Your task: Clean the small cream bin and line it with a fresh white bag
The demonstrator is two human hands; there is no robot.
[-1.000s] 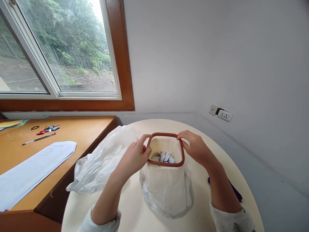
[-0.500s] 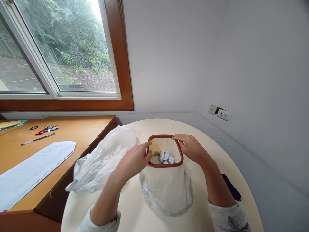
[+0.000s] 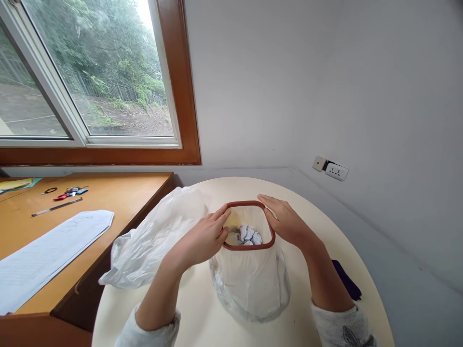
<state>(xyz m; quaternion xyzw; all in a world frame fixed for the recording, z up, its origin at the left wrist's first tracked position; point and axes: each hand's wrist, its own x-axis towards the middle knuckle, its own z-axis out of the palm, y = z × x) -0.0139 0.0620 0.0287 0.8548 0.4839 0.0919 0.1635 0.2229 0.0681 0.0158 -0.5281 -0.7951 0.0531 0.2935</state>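
A small trash bin (image 3: 249, 284) stands upright on the round table, lined with a translucent plastic bag that hangs over its outside. Its reddish-brown rim ring (image 3: 249, 247) sits around the top, over the liner. Crumpled paper (image 3: 249, 235) lies inside at the bottom. My left hand (image 3: 204, 238) rests on the rim's left side, fingers stretched out along it and the thumb near the front. On the opposite side, my right hand (image 3: 285, 219) lies against the rim's back right corner, fingers extended past it and thumb touching the ring.
A loose white plastic bag (image 3: 155, 241) lies left of the bin on the cream table (image 3: 197, 308). A dark purple item (image 3: 346, 279) lies beside my right forearm. The wooden desk (image 3: 119, 193) at left holds papers (image 3: 54, 255), a pen (image 3: 57, 207) and keys (image 3: 70, 193).
The fingers of both hands have straightened from their hold on the rim and now lie flatter along it. The bin has hardly moved.
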